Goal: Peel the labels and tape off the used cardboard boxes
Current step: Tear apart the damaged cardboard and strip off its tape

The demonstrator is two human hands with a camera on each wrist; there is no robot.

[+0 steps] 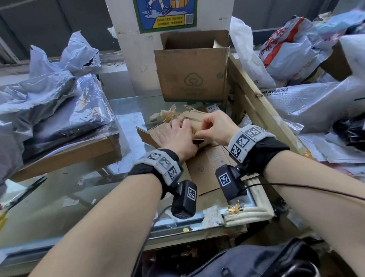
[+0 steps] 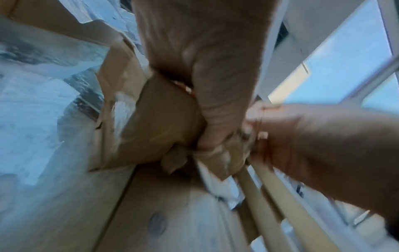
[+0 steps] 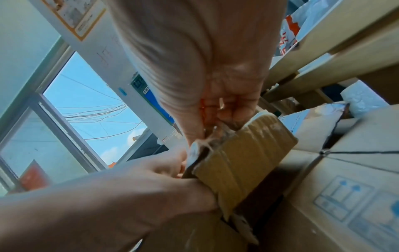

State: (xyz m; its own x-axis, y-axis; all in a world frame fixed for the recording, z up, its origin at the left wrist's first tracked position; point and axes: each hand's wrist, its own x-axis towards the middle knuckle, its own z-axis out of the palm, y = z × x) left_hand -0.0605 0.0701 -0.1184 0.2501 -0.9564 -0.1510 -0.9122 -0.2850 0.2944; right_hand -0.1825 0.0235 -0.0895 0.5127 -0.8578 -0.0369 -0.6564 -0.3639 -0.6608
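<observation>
A small flattened cardboard box (image 1: 194,122) lies on a larger flat carton (image 1: 210,166) at the middle of the glass table. My left hand (image 1: 177,129) grips its left side, fingers curled over the top; the left wrist view is blurred but shows this hand (image 2: 207,122) wrapped on the cardboard (image 2: 159,126). My right hand (image 1: 200,134) pinches a strip of tape at the box's near edge. In the right wrist view the thumb and finger (image 3: 200,136) pinch frayed tape (image 3: 207,145) off the taped brown edge (image 3: 239,158), with the left hand (image 3: 151,184) beside it.
An open upright carton (image 1: 193,75) stands behind the hands. Crumpled peeled tape (image 1: 166,116) lies before it. Grey mailer bags (image 1: 39,98) are heaped left, more bags (image 1: 320,54) right behind a wooden frame (image 1: 257,101). Scissors (image 1: 25,192) lie at the left edge.
</observation>
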